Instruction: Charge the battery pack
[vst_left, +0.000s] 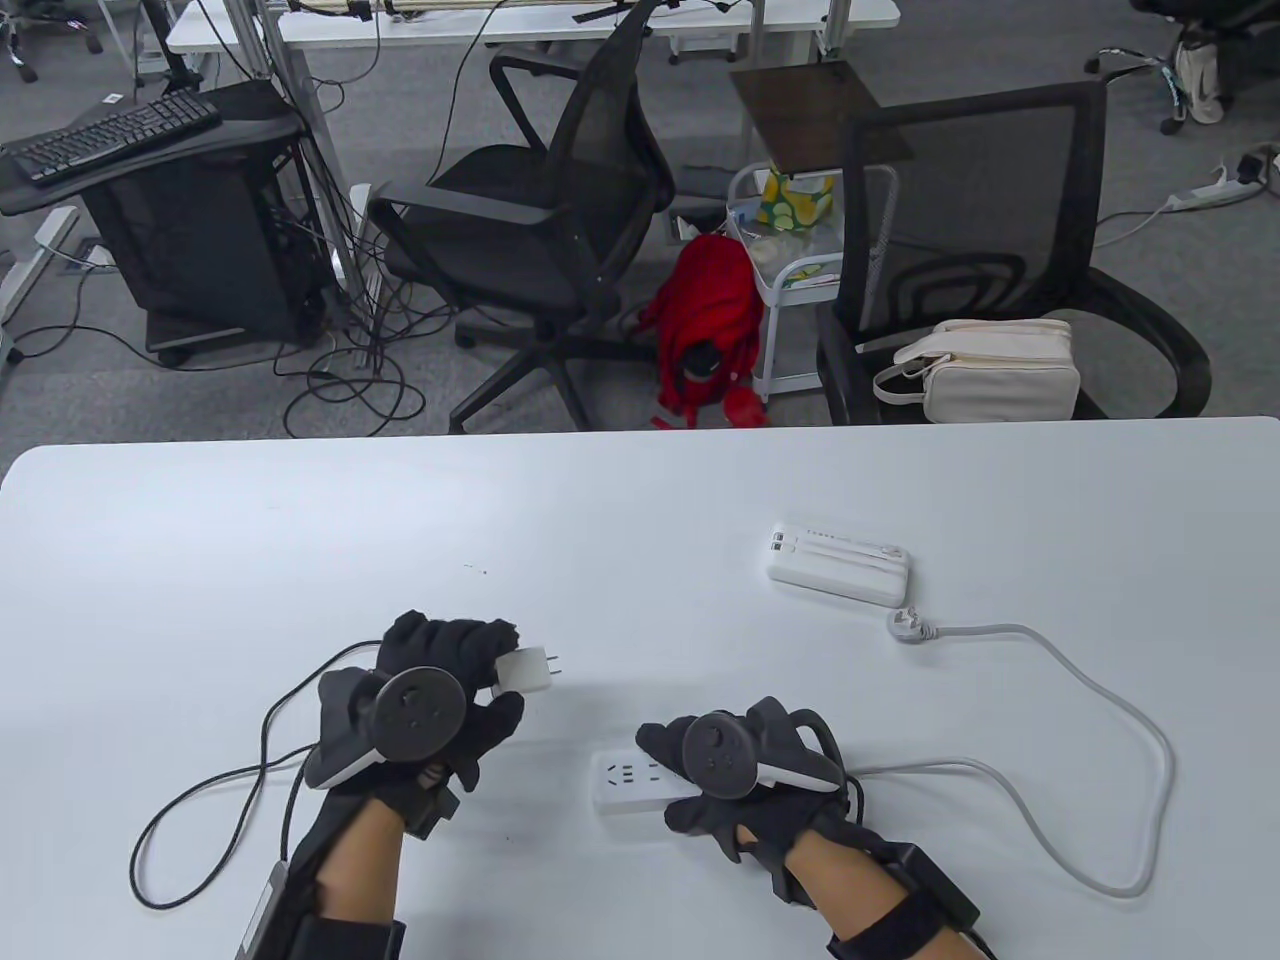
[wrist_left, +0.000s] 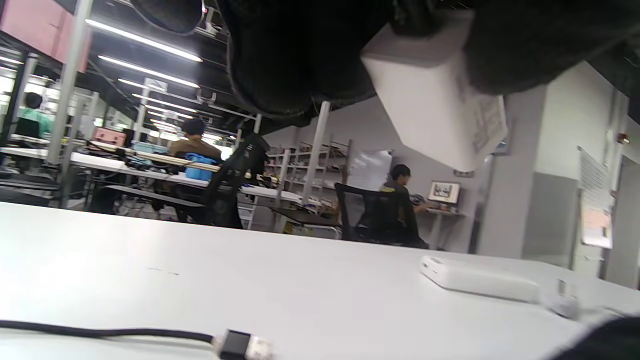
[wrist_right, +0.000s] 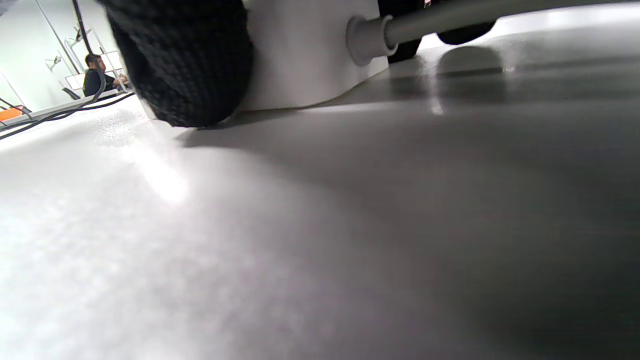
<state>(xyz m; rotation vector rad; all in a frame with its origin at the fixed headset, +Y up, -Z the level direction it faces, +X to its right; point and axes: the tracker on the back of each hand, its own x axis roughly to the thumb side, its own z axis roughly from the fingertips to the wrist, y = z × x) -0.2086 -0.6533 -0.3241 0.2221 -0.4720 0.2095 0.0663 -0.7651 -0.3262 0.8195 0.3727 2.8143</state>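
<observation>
The left hand (vst_left: 430, 700) holds a small white charger plug (vst_left: 525, 670) lifted off the worktop (vst_left: 200, 540), its grip closed around the block with the two prongs pointing toward the right edge. The right hand (vst_left: 735, 775) rests on the white power strip (vst_left: 630, 782) near the front edge, fingers wrapped over its cable end, pinning it flat; the right wrist view shows a gloved finger pressed against the strip's side where the grey cable leaves it. The battery pack (vst_left: 838, 563) lies untouched further back and toward the right edge, with the strip's own wall plug (vst_left: 908, 626) just beside it.

The step in hand seems to be seating the charger in the strip. To do it well, the prongs should turn downward and line up squarely over a socket before any push, while the right hand keeps the strip from sliding. A black cable (wrist_left: 100, 332) with its connector lies loose near the front edge, likely needed afterwards.
</observation>
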